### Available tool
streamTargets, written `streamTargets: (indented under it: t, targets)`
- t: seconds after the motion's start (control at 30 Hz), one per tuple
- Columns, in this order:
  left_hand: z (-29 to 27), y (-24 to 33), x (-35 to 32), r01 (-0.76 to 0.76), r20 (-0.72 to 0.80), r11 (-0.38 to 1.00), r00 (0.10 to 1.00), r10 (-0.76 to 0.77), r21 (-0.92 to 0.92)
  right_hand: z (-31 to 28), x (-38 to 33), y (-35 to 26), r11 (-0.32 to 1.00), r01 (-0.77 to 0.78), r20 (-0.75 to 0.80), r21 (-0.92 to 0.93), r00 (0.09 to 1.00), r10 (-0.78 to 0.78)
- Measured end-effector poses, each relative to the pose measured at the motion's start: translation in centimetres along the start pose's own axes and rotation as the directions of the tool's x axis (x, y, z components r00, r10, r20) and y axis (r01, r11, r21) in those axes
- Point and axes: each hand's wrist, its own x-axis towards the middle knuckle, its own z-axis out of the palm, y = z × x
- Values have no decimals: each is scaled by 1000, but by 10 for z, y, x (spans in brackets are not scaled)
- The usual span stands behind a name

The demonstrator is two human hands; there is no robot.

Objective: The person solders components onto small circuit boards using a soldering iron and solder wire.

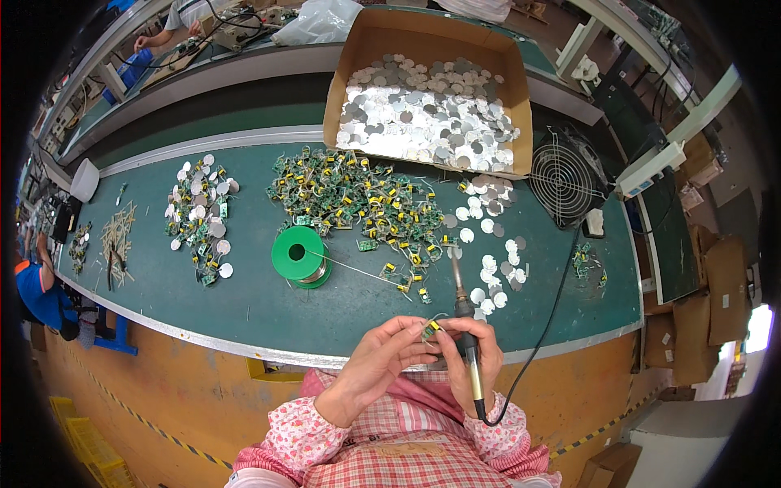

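Observation:
My left hand (389, 351) pinches a small green circuit board (430, 328) with a yellow part and thin wires, just past the bench's front edge. My right hand (480, 358) grips a soldering iron (472, 350), its tip pointing away from me over the bench; the right fingertips also reach the little board. Beyond my hands stands a green spool of solder wire (299, 256), its loose end stretched toward several stray boards. A large heap of similar boards (350, 195) lies behind it. Round silver discs (495, 272) are scattered right of the iron.
A cardboard box (431, 163) of silver discs sits at the back, beside a fan with a wire guard (567, 179). On the left lie boards with discs attached (198, 215) and a pile of thin sticks (119, 240). The iron's black cord (541, 350) loops over the bench's right side.

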Motion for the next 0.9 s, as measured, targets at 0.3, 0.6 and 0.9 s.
streamTargets:
  t: [0.3, 0.6, 0.9]
  targets:
    - [3, 1, -2, -138, 70, 895, 990, 120, 425, -7, 2, -20, 913, -252, -78, 321, 954, 291]
    - [8, 4, -1, -65, 78, 853, 997, 29, 518, -25, -3, -13, 928, -299, 63, 224, 954, 292]
    - [2, 7, 4, -126, -20, 835, 987, 161, 536, -31, 40, 32, 794, 124, 39, -595, 991, -125]
